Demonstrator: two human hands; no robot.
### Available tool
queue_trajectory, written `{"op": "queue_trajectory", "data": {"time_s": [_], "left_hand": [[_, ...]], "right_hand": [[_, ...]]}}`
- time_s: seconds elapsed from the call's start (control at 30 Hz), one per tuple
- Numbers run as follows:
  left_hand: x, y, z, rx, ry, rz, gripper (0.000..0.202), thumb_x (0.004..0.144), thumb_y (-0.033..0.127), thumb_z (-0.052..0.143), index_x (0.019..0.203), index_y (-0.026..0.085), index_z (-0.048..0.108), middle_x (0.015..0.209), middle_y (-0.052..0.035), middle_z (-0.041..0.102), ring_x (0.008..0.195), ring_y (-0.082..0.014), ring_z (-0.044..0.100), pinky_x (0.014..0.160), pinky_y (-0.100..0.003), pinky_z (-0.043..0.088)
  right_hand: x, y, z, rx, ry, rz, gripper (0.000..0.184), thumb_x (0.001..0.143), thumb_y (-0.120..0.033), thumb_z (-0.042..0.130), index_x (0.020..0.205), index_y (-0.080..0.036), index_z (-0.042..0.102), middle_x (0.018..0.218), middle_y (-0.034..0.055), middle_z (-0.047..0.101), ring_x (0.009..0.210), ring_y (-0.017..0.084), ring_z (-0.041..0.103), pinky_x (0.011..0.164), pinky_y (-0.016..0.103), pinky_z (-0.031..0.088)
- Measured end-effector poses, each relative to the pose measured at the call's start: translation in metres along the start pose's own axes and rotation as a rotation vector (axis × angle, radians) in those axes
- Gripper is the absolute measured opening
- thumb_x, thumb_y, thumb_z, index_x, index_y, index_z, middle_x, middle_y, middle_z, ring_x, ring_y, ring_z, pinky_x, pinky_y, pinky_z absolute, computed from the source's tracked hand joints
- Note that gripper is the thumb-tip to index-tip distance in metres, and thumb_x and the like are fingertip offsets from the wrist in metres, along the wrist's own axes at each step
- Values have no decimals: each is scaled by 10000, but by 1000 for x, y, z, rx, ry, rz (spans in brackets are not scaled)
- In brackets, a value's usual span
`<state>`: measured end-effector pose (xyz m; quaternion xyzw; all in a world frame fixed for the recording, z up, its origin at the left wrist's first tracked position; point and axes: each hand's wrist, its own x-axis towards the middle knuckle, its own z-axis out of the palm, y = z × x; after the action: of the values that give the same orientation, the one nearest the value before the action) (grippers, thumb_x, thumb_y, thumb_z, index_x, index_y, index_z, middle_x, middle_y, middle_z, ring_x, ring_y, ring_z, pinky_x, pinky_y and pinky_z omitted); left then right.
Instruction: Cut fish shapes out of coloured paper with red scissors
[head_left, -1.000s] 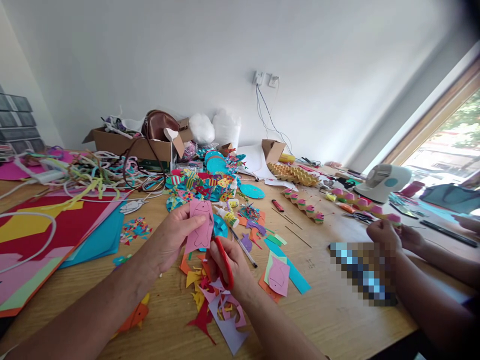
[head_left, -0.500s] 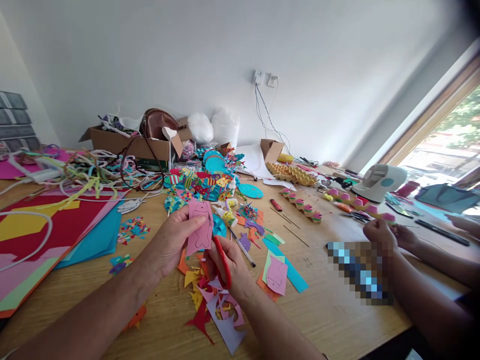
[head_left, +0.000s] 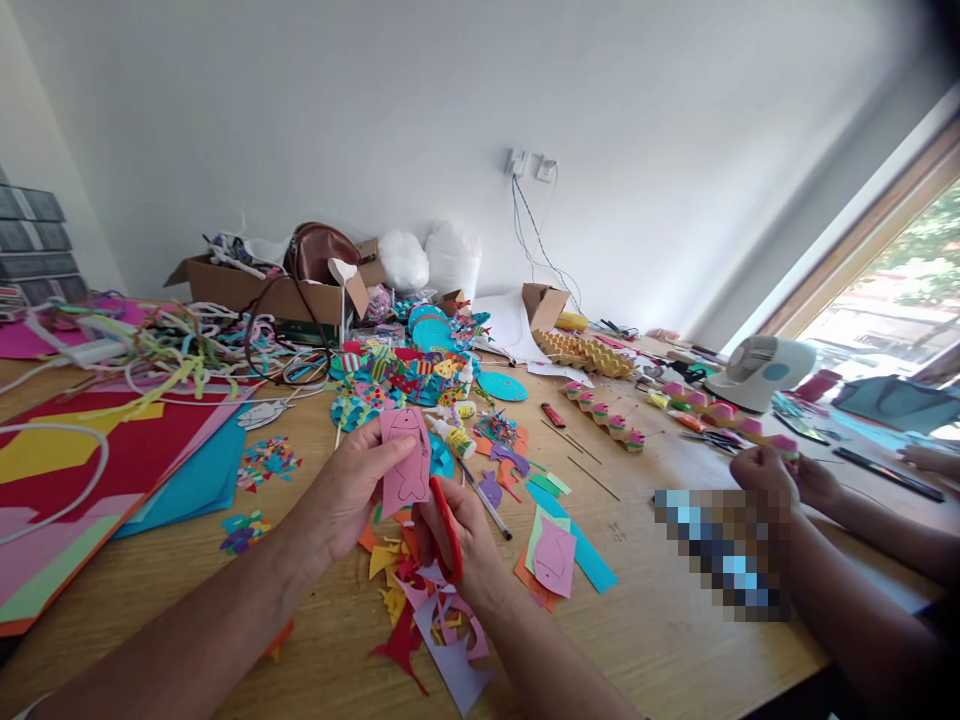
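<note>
A pink piece of paper (head_left: 406,470) with a fish drawn on it is pinched upright between thumb and fingers of my left hand (head_left: 365,478). Close at its lower right, my right hand (head_left: 466,530) is closed round red-handled scissors (head_left: 448,528); their blades are mostly hidden behind the paper. Below my hands lies a heap of coloured paper scraps (head_left: 446,625). To the right, another pink paper with a fish outline (head_left: 553,556) rests on green and orange pieces, beside a blue strip (head_left: 589,548).
Glue bottles (head_left: 454,436), a pen (head_left: 487,500) and thin sticks (head_left: 594,478) lie beyond my hands. Coloured sheets (head_left: 82,500) cover the left side. A cardboard box (head_left: 247,295) stands at the back. At right, another person's hands (head_left: 780,485) hold a painted egg-carton strip (head_left: 750,425).
The view has shifted slightly. My hands still hold the paper and the scissors in nearly the same pose, with the paper a touch lower.
</note>
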<state>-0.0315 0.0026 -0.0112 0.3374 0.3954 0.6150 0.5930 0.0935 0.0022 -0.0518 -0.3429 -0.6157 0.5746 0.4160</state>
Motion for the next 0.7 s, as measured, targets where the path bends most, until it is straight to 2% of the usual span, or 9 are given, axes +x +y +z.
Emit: {"op": "queue_trajectory", "data": {"time_s": [0.47, 0.7], "left_hand": [[-1, 1, 2, -34, 14, -9, 265, 505, 276, 807, 701, 159, 673, 537, 45, 631, 470, -78, 522, 480, -186, 430], [2, -2, -2, -19, -26, 22, 266, 555, 281, 807, 761, 172, 679, 582, 51, 652, 485, -71, 530, 484, -175, 431]], "right_hand": [[1, 5, 0, 1, -6, -13, 388, 799, -520, 503, 589, -205, 420, 398, -79, 412, 319, 51, 329, 326, 170, 244], [2, 5, 0, 4, -7, -41, 356, 808, -481, 491, 594, -202, 432, 391, -83, 398, 315, 49, 310, 331, 171, 242]]}}
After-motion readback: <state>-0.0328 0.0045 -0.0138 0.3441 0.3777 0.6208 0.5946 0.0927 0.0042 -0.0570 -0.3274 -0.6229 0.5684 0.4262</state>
